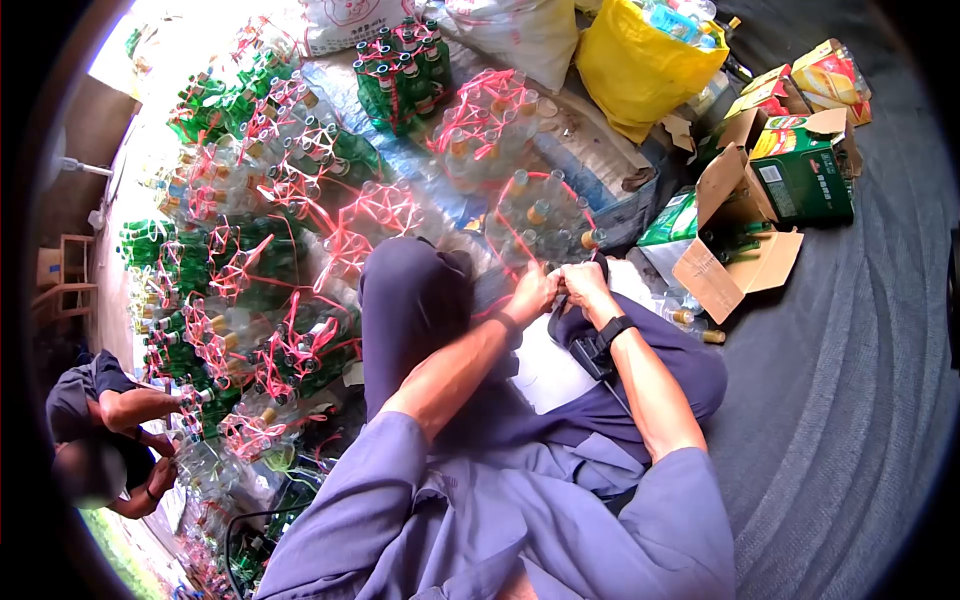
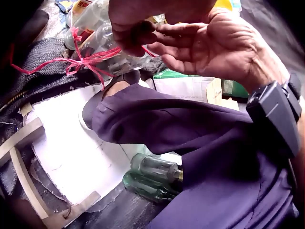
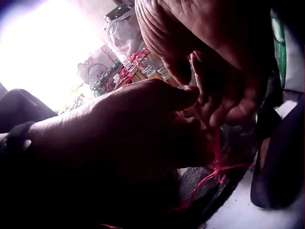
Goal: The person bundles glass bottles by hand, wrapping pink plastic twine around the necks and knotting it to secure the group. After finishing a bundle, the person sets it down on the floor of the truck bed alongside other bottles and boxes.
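Pinching the string just beside the bottles, the left hand and right hand both grip it tight.

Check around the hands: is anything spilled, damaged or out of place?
Two green bottles lie loose on their sides under the leg, outside any tied bundle. The cardboard box on the right gapes with splayed flaps, and a bottle lies beside it. The left hand and right hand pinch the red string; nothing looks spilled.
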The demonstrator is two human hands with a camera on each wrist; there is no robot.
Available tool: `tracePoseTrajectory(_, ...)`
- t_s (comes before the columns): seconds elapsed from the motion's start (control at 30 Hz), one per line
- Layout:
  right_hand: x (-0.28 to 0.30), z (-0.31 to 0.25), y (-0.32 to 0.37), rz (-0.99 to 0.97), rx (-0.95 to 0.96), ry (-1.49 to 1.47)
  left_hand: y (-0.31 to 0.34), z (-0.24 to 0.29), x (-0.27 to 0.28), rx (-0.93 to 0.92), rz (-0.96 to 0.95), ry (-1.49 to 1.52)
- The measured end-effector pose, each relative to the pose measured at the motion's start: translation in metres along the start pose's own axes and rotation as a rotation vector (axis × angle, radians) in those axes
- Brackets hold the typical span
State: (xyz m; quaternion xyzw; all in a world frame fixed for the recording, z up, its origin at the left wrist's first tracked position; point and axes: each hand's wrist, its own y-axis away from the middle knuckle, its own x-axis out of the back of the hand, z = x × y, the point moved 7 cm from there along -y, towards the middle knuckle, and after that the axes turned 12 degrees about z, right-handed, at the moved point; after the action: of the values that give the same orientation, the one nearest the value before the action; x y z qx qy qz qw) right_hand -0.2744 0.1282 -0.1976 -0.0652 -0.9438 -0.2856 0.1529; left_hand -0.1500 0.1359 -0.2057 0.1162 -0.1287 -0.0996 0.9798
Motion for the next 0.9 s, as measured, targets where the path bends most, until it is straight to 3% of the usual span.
tracePoseTrajectory(0.03,0.001,-0.014,0.014,0.021,-0.175,-0.074,-0.012,-0.045,-0.022,-0.305,0.043,-0.004)
tracePoseTrajectory(0.07,0.002,-0.030,0.033,0.041,-0.350,-0.148,-0.001,-0.014,-0.011,-0.132,-0.059,0.137)
tracePoseTrajectory(0.13,0.002,-0.059,0.055,0.008,-0.393,-0.183,0.029,0.061,0.019,0.258,-0.183,0.396)
tracePoseTrajectory(0.2,0.002,-0.060,0.057,0.004,-0.406,-0.111,0.025,0.024,0.009,0.356,-0.096,0.401)
tracePoseTrajectory(0.27,0.002,-0.053,0.053,-0.003,-0.417,-0.130,0.024,0.026,0.001,-0.228,-0.067,-0.445)
tracePoseTrajectory(0.33,-0.002,-0.059,0.057,-0.082,-0.423,-0.184,0.023,0.013,-0.011,-0.199,-0.069,-0.316)
tracePoseTrajectory(0.37,-0.003,-0.068,0.065,-0.055,-0.465,-0.239,0.024,0.013,-0.017,-0.318,-0.049,-0.232)
tracePoseTrajectory(0.4,-0.003,-0.067,0.065,-0.056,-0.467,-0.243,0.031,0.045,-0.007,-0.436,-0.028,-0.146)
tracePoseTrajectory(0.43,-0.005,-0.067,0.064,-0.091,-0.452,-0.252,0.033,0.043,-0.001,0.125,-0.045,0.470)
tracePoseTrajectory(0.47,-0.008,-0.067,0.064,-0.126,-0.436,-0.261,0.035,0.037,0.000,0.125,-0.045,0.466)
tracePoseTrajectory(0.53,-0.014,-0.056,0.058,-0.116,-0.408,-0.298,0.038,0.026,0.005,-0.145,0.050,-0.173)
tracePoseTrajectory(0.57,-0.014,-0.051,0.054,-0.077,-0.359,-0.248,0.044,0.044,-0.003,-0.397,0.011,-0.522)
tracePoseTrajectory(0.6,-0.012,-0.050,0.052,-0.037,-0.310,-0.197,0.049,0.058,0.000,-0.396,0.009,-0.525)
tracePoseTrajectory(0.67,-0.014,-0.042,0.049,-0.015,-0.308,-0.180,0.052,0.072,0.012,-0.213,0.059,-0.260)
tracePoseTrajectory(0.7,-0.016,-0.035,0.045,-0.006,-0.311,-0.193,0.049,0.056,0.009,-0.214,0.059,-0.264)
tracePoseTrajectory(0.77,-0.019,-0.031,0.043,0.002,-0.312,-0.209,0.048,0.044,-0.005,-0.461,-0.094,-0.537)
tracePoseTrajectory(0.8,-0.019,-0.032,0.044,0.023,-0.332,-0.233,0.048,0.042,-0.006,-0.462,-0.095,-0.541)
tracePoseTrajectory(0.87,-0.021,-0.033,0.046,0.043,-0.351,-0.260,0.045,0.032,-0.002,-0.161,-0.055,-0.234)
tracePoseTrajectory(0.9,-0.020,-0.032,0.043,0.082,-0.340,-0.237,0.049,0.046,0.004,-0.163,-0.056,-0.238)
